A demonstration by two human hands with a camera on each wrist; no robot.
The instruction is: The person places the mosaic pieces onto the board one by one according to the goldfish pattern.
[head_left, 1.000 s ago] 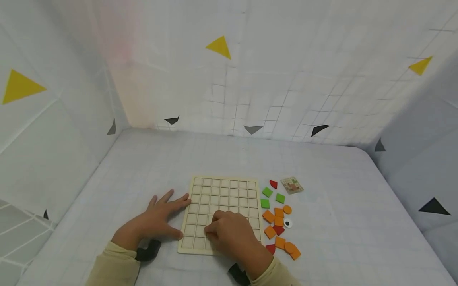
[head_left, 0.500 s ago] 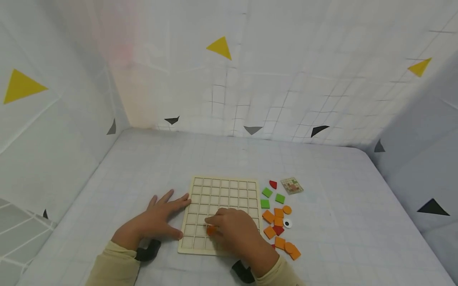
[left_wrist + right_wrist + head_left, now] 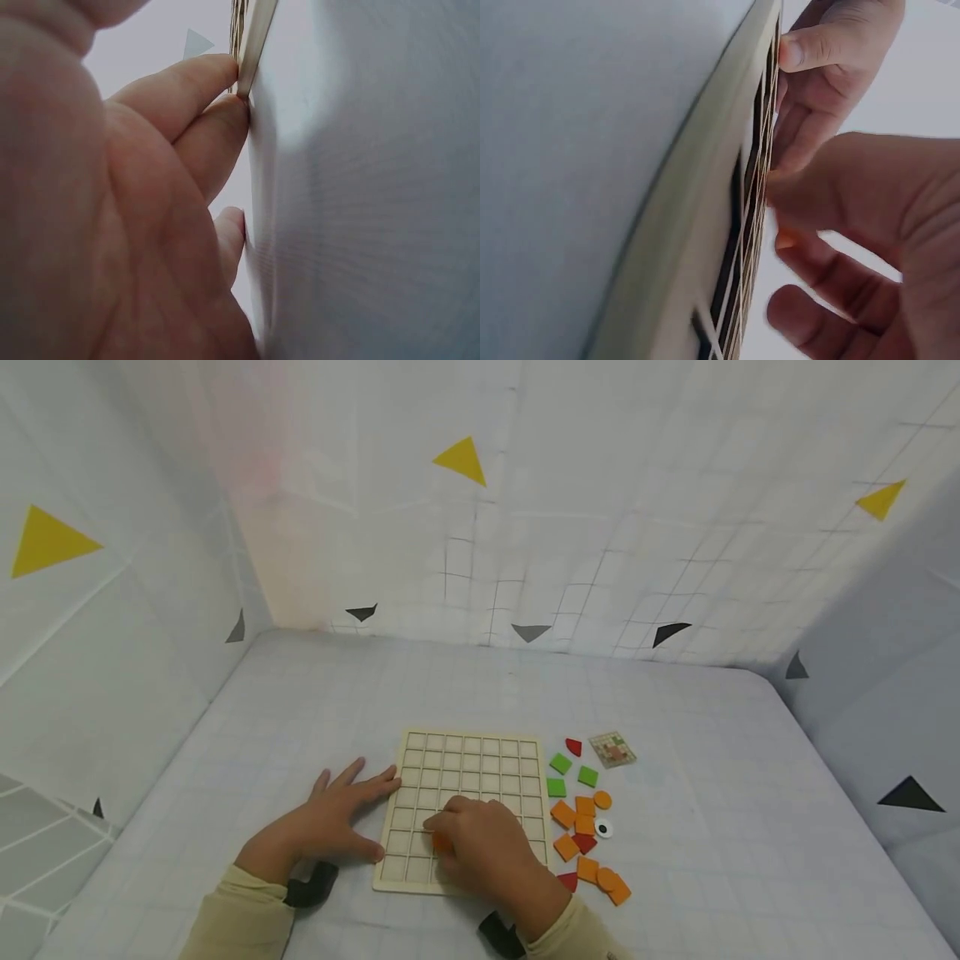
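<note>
A pale wooden grid board lies flat on the cloth, its squares bare where they show. Over its lower middle my right hand pinches an orange tile between thumb and fingers. Most of that tile hides behind the fingers; a sliver of the orange tile shows in the right wrist view, close to the board's surface. My left hand is spread on the cloth at the left side, its thumb and fingertips against the board's edge. In the left wrist view, two fingertips meet the board's rim.
Right of the board lie loose pieces: green squares, several orange tiles, red pieces and a white eye disc. A small pattern card sits behind them. White cloth walls enclose the table.
My right hand has shifted slightly over the same squares, and the orange tile has come into view between its fingers. The left hand has stayed put.
</note>
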